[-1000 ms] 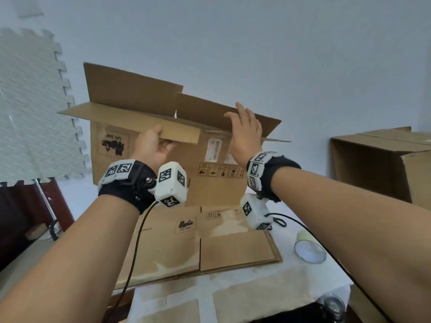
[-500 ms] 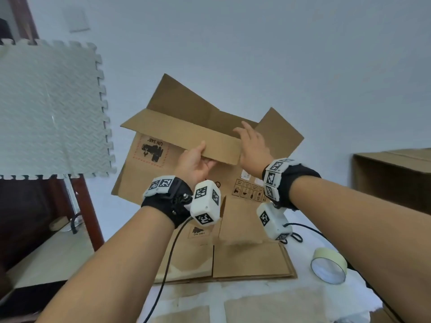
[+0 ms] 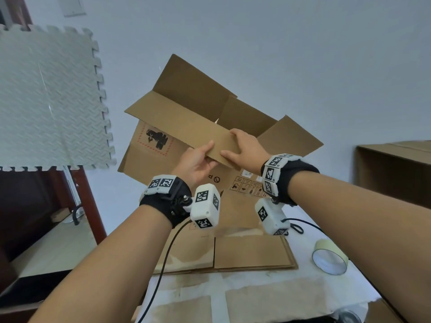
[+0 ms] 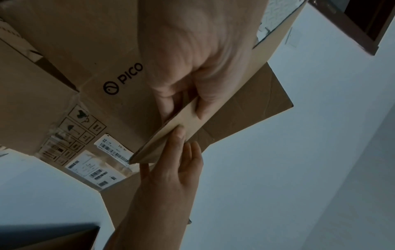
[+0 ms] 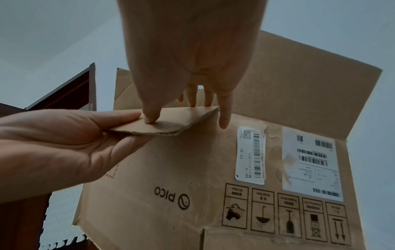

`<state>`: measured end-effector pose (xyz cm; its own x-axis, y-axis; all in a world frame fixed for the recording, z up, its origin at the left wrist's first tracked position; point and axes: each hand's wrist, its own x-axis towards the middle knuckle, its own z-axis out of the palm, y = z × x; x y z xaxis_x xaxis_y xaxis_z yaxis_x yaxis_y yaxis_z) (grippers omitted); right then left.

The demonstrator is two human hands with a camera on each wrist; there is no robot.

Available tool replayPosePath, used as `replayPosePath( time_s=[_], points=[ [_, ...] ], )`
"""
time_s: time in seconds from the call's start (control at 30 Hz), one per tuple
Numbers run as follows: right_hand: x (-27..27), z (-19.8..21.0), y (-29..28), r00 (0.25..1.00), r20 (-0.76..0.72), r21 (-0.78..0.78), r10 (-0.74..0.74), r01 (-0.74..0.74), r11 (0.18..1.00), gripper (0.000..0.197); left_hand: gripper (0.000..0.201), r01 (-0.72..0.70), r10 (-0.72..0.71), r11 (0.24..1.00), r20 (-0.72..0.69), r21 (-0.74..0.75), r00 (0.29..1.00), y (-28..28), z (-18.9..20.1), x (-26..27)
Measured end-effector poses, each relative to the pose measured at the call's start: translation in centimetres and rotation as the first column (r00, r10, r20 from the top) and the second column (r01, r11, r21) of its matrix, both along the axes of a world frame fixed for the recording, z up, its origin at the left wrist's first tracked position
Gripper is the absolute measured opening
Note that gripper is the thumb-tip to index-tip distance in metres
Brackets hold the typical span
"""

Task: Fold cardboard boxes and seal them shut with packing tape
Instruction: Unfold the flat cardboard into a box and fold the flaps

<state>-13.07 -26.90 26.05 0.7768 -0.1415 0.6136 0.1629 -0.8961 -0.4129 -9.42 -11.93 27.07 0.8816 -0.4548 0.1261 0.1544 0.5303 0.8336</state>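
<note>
Both our hands pinch one flap [image 3: 186,134] of the box [image 3: 210,183]: left hand [image 3: 196,163] thumb on top, right hand [image 3: 245,150] beside it, raised over flat cardboard [image 3: 251,252]. Tape [image 3: 330,256] lies right, another box [image 3: 394,169] beyond. Only wrist views show the PICO logo [image 5: 172,197].

- Reaching both forearms forward and up, wrists close together.
- Pinching the near flap [image 3: 186,134] with left hand [image 3: 196,163], thumb on top.
- Pressing right hand [image 3: 245,148] on it, fingers over the edge.
</note>
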Motion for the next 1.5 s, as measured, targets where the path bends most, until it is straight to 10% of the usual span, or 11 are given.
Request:
replayPosePath(
  time_s=[0.33, 0.53, 0.6, 0.67, 0.73, 0.83, 0.93, 1.07, 1.23, 1.37, 1.5],
  points=[
    [-0.6, -0.4, -1.1, 0.997, -0.022, 0.262, -0.069, 0.073, 0.962, 0.103, 0.023, 0.034, -0.075, 0.973, 0.178, 0.227, 0.981, 0.1, 0.2, -0.3],
    [-0.9, -1.0, -1.6, 0.992, 0.015, 0.304, -0.124, 0.114, 0.946, 0.08, 0.034, -0.102, -0.095, 0.86, 0.353, 0.5, 0.931, 1.1, 0.3, 0.4],
    [-0.9, -1.2, -1.4, 0.99, 0.028, 0.327, -0.135, 0.118, 0.938, 0.072, 0.039, -0.172, -0.13, 0.736, 0.386, 0.655, 0.913, 2.0, 0.7, 0.2],
    [-0.9, -1.3, -1.2, 0.985, 0.036, 0.318, -0.166, 0.146, 0.937, 0.065, 0.048, -0.319, -0.23, 0.449, 0.452, 0.835, 0.862, 3.0, 1.3, 0.1],
    [-0.9, -1.6, -1.1, 0.981, 0.028, 0.284, -0.192, 0.176, 0.942, 0.058, 0.057, -0.522, -0.342, 0.238, 0.574, 0.819, 0.744, 3.5, 1.9, 0.0],
    [-0.8, -2.6, -1.2, 0.982, -0.004, 0.216, -0.191, 0.187, 0.958, 0.044, 0.046, -0.853, -0.336, 0.331, 0.895, 0.403, 0.293, 3.3, 3.0, -0.1],
    [-0.8, -2.7, -1.0, 0.984, 0.01, 0.201, -0.179, 0.173, 0.964, 0.023, 0.024, -0.923, -0.436, 0.381, 0.892, 0.062, -0.12, 2.4, 3.2, 0.2],
    [-0.9, -3.0, -1.4, 0.981, -0.001, 0.214, -0.195, 0.191, 0.958, 0.008, 0.052, -0.94, -0.691, 0.018, 0.683, 0.342, 0.236, 1.8, -0.1, 2.0],
    [-0.7, -5.5, -2.3, 0.974, -0.121, 0.158, -0.193, 0.211, 0.965, 0.025, 0.062, -0.771, -0.706, -0.206, 0.455, 0.602, 0.543, 0.3, -5.4, 2.5],
    [-0.5, -7.6, -3.4, 0.961, -0.185, 0.062, -0.205, 0.219, 0.974, 0.044, 0.068, -0.636, -0.666, -0.329, 0.306, 0.698, 0.681, -0.2, -6.5, 1.6],
    [-0.3, -8.8, -4.0, 0.969, -0.152, 0.083, -0.194, 0.208, 0.975, 0.049, 0.078, -0.558, -0.695, -0.266, 0.245, 0.786, 0.676, -0.9, -6.9, 2.1]
  ],
)
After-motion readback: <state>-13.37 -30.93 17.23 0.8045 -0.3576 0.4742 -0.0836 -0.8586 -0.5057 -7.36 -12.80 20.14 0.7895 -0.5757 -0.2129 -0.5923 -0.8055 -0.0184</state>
